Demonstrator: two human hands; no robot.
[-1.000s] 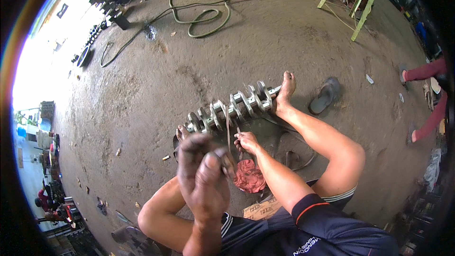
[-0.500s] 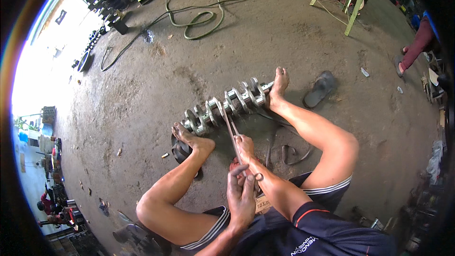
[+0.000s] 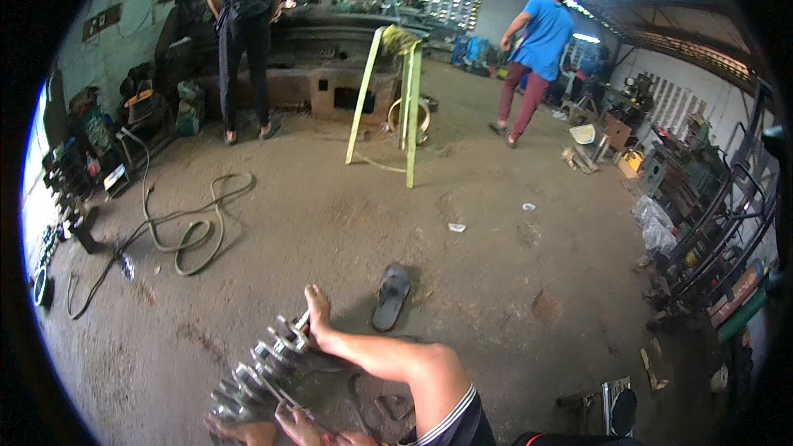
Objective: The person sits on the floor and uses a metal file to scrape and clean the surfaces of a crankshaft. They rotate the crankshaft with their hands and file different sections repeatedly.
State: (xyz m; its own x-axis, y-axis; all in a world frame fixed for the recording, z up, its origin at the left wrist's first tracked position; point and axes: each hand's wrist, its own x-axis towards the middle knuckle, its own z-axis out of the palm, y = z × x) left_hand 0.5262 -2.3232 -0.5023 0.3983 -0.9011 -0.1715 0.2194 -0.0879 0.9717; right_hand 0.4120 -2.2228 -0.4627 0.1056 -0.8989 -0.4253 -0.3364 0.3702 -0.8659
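Observation:
A crankshaft (image 3: 260, 363) lies slantwise on the floor at the lower left, its bright metal journals and webs showing. My bare right foot (image 3: 318, 310) rests against its far end; my left foot (image 3: 241, 429) is by the near end. A long thin strip (image 3: 277, 390) runs from the crankshaft's middle toward me; whether it is stiff or flexible I cannot tell. My right hand (image 3: 299, 427) is closed on this strip at the lower edge, somewhat blurred. Beside the hand shows a bit of red. My left hand is out of view.
A black slipper (image 3: 391, 296) lies beyond my right leg. A green hose (image 3: 198, 235) coils at the left. Farther off stand a light green trestle (image 3: 410, 116), a person (image 3: 248, 33) by a large machine, and another person (image 3: 537, 58). Metal racks (image 3: 710, 223) line the right.
The view has swung up and to the right, so the crankshaft and my right hand now sit at the lower left. My left hand has left the view. The person in blue now shows fully.

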